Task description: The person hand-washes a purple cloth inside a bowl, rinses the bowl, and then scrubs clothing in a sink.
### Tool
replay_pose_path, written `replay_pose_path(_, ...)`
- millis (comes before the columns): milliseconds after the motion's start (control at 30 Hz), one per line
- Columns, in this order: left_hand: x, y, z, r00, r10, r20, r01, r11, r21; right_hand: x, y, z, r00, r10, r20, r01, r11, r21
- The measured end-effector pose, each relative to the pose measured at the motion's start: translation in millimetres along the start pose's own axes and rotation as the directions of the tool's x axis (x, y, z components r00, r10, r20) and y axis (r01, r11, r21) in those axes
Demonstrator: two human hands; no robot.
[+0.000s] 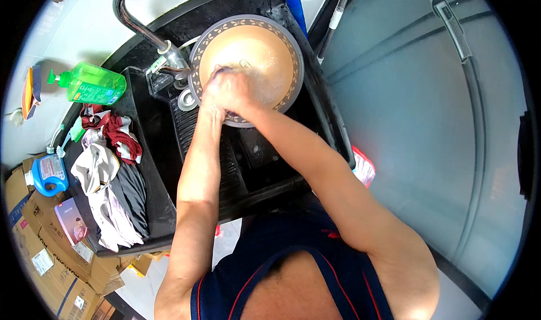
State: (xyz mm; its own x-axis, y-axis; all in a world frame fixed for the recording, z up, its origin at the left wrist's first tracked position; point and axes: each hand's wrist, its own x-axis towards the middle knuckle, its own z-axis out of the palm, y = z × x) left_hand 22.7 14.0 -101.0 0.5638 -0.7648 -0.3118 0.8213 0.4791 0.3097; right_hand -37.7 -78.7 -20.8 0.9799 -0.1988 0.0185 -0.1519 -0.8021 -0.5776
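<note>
My left hand [215, 89] and my right hand [238, 91] are closed together over the left part of a round basin [292, 69] with a patterned grey rim and a peach inside holding sudsy water. Something small and dark shows at the fingers, mostly hidden, too little to make out. The basin sits in a black sink [158, 139] beside a curved chrome faucet [141, 24]. To the left, a pile of white, maroon and dark clothes [98, 179] lies on the sink's side board, below a green pump bottle [96, 84].
A blue jug [48, 174], a small purple box [70, 220] and a green brush [76, 131] are at the left. Flattened cardboard [39, 246] is at the lower left. A grey glass panel [417, 122] stands to the right, with a pole [335, 18] beside the sink.
</note>
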Motion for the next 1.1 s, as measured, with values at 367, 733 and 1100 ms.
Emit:
replay_pose_path(367,-47,25,53,0.840,0.511,-0.183,-0.287,0.703,0.650,16,88,-49,0.986,0.141,0.092,-0.157,0.966,0.203)
replay_pose_path(733,-61,28,105,0.882,0.464,-0.085,-0.410,0.844,0.346,-14,50,-60,0.970,-0.175,0.170,0.161,0.982,0.096)
replay_pose_path(1100,-75,29,82,0.831,0.541,-0.129,-0.313,0.647,0.695,7,77,-78,0.988,0.093,0.126,-0.156,0.653,0.741)
